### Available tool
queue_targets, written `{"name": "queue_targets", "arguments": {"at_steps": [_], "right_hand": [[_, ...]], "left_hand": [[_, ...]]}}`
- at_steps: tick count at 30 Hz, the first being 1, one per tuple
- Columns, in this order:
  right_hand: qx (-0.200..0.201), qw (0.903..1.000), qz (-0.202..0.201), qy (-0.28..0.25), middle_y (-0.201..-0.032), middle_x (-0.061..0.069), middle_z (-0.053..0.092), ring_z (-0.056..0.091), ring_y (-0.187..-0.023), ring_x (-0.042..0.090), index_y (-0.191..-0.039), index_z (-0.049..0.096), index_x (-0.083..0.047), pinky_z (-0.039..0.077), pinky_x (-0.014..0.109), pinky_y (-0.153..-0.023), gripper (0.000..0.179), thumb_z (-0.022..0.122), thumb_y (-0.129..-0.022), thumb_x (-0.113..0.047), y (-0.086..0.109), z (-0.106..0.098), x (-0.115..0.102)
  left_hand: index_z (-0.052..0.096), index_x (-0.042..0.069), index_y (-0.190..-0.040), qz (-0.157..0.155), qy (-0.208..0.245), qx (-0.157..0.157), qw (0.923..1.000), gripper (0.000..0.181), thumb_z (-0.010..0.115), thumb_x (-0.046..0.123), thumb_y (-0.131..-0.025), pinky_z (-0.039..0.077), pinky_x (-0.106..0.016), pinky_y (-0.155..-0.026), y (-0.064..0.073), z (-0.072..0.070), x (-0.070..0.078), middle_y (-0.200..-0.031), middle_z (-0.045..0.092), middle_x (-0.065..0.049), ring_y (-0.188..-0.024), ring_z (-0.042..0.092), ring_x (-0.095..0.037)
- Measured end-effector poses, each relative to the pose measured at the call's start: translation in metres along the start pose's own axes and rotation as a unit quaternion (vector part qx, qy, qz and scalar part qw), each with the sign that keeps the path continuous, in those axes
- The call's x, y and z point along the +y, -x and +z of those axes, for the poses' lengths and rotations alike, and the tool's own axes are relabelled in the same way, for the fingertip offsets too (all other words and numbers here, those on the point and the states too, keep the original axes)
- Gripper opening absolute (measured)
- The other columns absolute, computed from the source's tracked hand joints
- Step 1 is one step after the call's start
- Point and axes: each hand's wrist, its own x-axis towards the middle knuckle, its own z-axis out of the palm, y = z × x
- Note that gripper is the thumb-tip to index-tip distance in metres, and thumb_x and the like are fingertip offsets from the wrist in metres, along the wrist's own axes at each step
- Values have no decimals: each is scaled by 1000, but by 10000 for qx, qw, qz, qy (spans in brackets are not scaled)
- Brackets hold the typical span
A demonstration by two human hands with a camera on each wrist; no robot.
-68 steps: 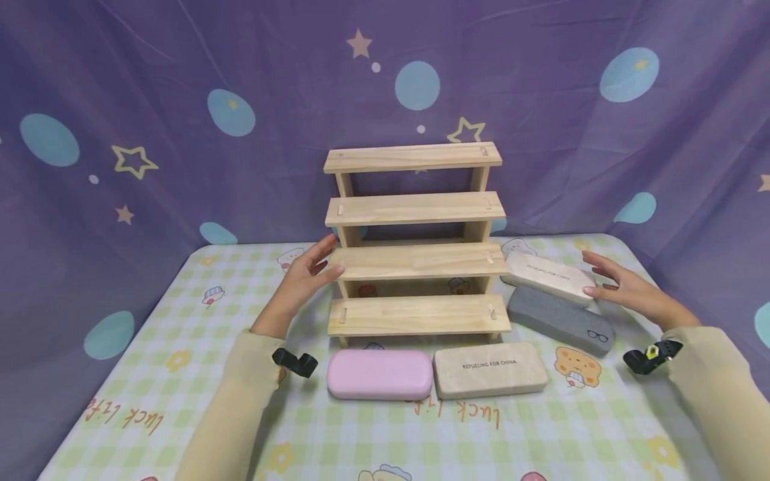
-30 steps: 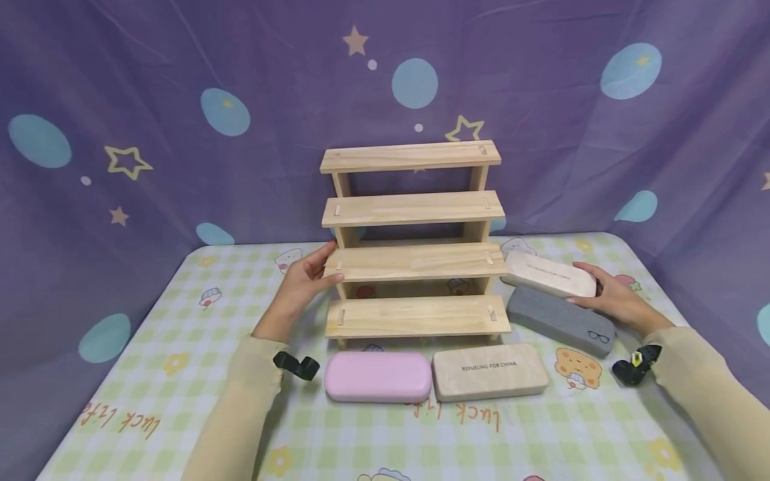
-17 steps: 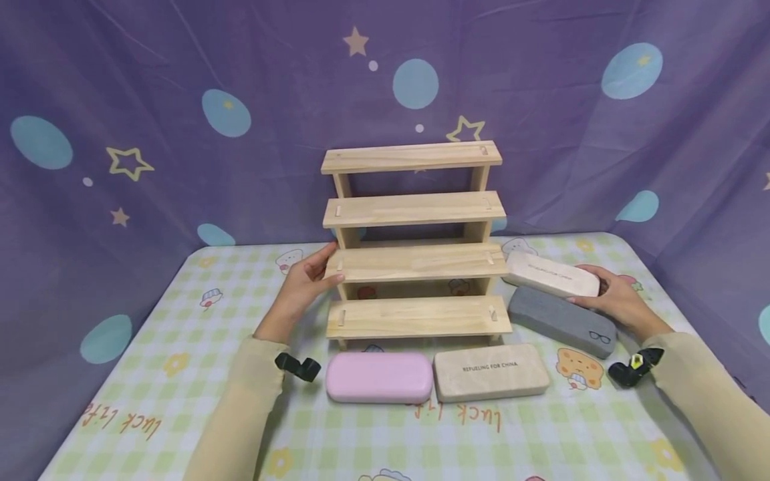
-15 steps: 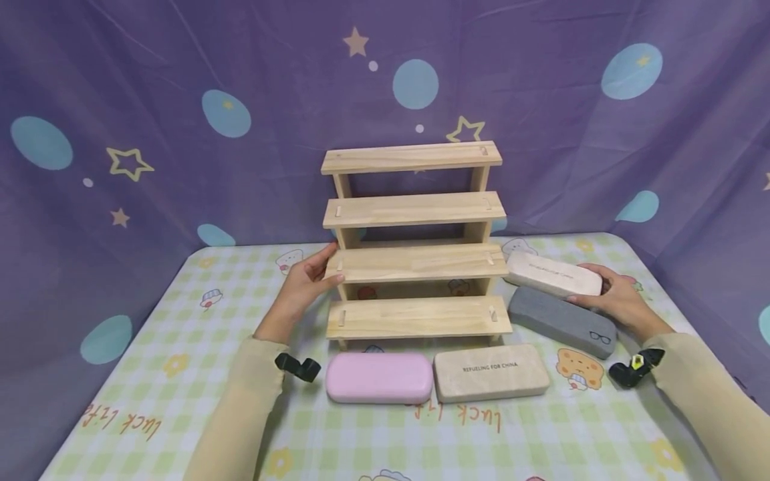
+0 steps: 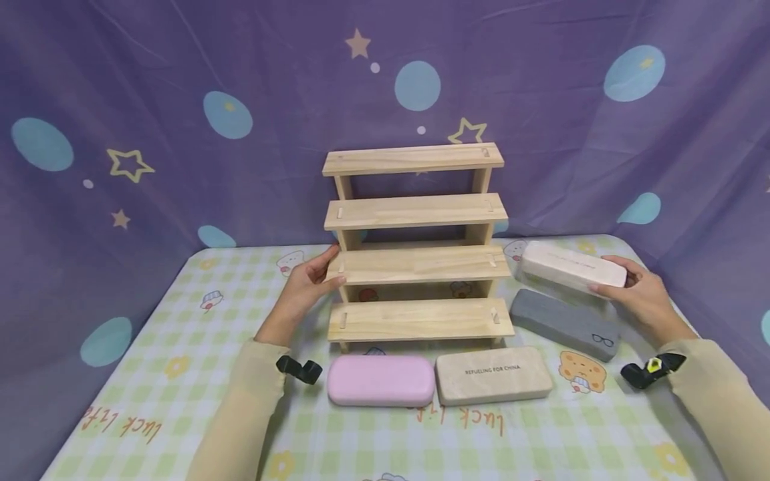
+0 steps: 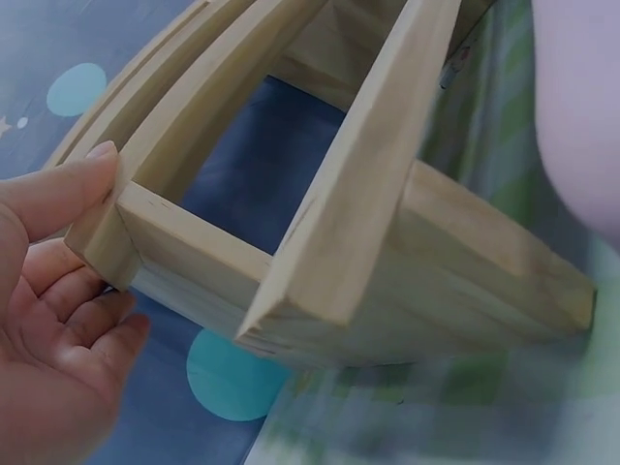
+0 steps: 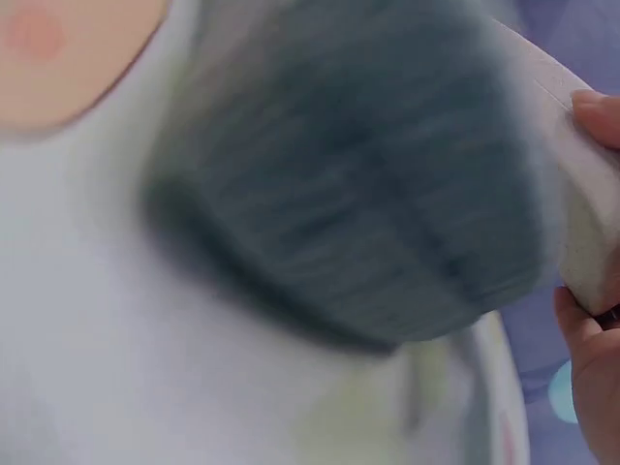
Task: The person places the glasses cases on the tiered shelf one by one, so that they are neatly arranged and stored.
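A four-tier wooden step shelf (image 5: 421,264) stands at the middle back of the table. My left hand (image 5: 301,290) grips the left end of its second board from the bottom, thumb on the front edge; in the left wrist view the fingers (image 6: 82,300) curl behind that board. Towards the back right, my right hand (image 5: 650,300) pinches the right end of a whitish glasses case (image 5: 571,266), which appears slightly raised. Just in front of that case lies a grey glasses case (image 5: 562,323) with a glasses print, large and blurred in the right wrist view.
In front of the shelf lie a pink glasses case (image 5: 381,379) and a beige glasses case (image 5: 493,375) lettered "REFUELING FOR CHINA", side by side. A green checked cloth (image 5: 198,374) covers the table. Behind hangs a purple patterned curtain (image 5: 271,67).
My right hand reached the whitish case, took hold of its end and shifted it right, away from the shelf. My left hand closed on the board's end and stays there.
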Motion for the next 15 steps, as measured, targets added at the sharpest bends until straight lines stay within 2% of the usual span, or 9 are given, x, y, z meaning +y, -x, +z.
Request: {"name": "queue_targets", "arguments": {"at_steps": [2,4,6,9,13,15], "right_hand": [[85,9993,-109,-334,-94,-26,59,53,-82,-9,-122,58,-23,43,5,-67,53,75,-77,0,1,-2,-7],[168,9954,-222,-913,-93,-23,63,55,-81,-9,-116,62,-24,44,4,-67,51,73,-76,7,1,-4,-13],[214,9881,-359,-1480,-95,-20,65,57,-82,-8,-111,64,-22,45,4,-68,51,71,-74,13,0,-5,-18],[236,9758,-480,-2118,-97,-15,66,58,-81,-4,-109,66,-18,48,7,-62,50,68,-74,17,-1,-6,-26],[147,9652,-599,-2539,-96,-8,66,58,-78,1,-114,66,-12,48,14,-50,52,64,-75,21,-2,-7,-35],[123,9620,-717,-2630,-95,-6,66,59,-78,3,-115,66,-10,49,15,-51,53,62,-74,23,-3,-7,-41]], "left_hand": [[31,-5,-143,7,0,10,10000,65,64,-1,-87,28,-34,-111,0,0,0,-150,30,-15,-137,32,-24],[32,-5,-143,16,3,26,10000,65,64,-1,-87,27,-35,-111,1,-1,1,-150,31,-15,-137,32,-24],[33,-4,-143,19,1,30,10000,65,65,0,-87,27,-35,-112,1,-1,1,-149,32,-14,-137,32,-23],[33,-3,-143,35,-9,22,10000,65,65,0,-86,27,-34,-112,0,-1,0,-149,32,-13,-137,32,-22],[33,-3,-143,43,-18,4,10000,65,66,1,-86,27,-33,-112,0,-2,-1,-149,32,-13,-137,32,-22],[33,-3,-143,45,-13,-10,10000,65,66,1,-86,27,-32,-112,0,-2,-1,-149,32,-13,-137,32,-22]]}}
